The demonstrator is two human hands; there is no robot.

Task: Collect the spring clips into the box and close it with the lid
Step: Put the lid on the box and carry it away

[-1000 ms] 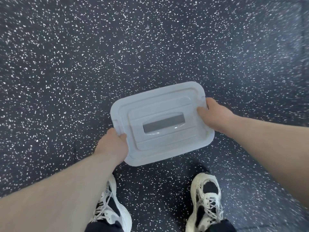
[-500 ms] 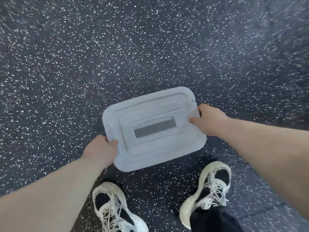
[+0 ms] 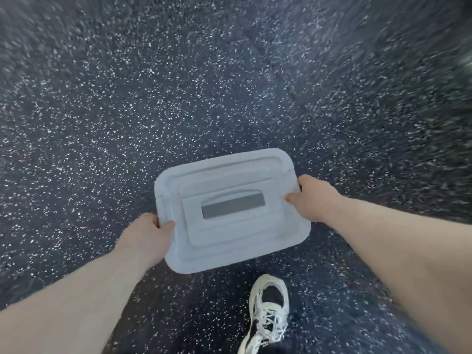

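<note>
A white plastic box with its lid (image 3: 231, 209) on is held in the air above the floor, seen from above. The lid has a raised centre panel with a grey rectangular strip. My left hand (image 3: 145, 237) grips the box's left edge, thumb on top of the lid. My right hand (image 3: 313, 198) grips the right edge, thumb on the lid. The lid covers the box's inside, and no spring clips are in view.
Dark rubber floor (image 3: 178, 85) with white speckles fills the view. One white and black sneaker (image 3: 268, 310) is on the floor below the box. The edges of the picture are blurred by motion.
The view has swung across the floor while both hands keep the same grip on the box. Only one shoe shows now instead of two.
</note>
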